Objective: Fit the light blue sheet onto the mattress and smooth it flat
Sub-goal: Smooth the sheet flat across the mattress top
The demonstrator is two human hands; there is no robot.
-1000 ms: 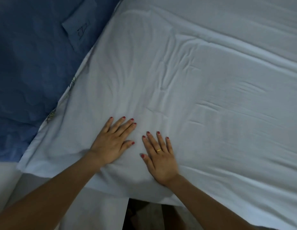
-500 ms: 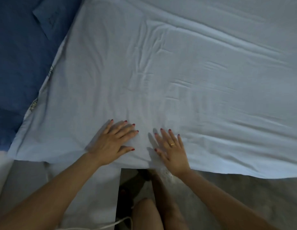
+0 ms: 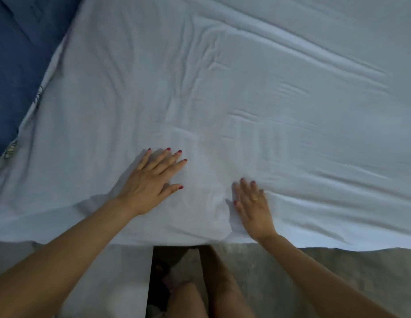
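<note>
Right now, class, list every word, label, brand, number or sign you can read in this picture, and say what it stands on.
None can be read.
Dark blue cloth: faint marks near the top left, too blurred to read.
Patterned edge under the light blue sheet: a drawn motif, not letters.

You've got the light blue sheet [image 3: 246,92] spread across nearly the whole frame, draped over the mattress [image 3: 337,271], whose grey side shows along the bottom right. Creases run diagonally through the upper right and bunch near the centre. Its near edge hangs just over the mattress side, low in frame; its left edge slants toward the upper left.
</note>
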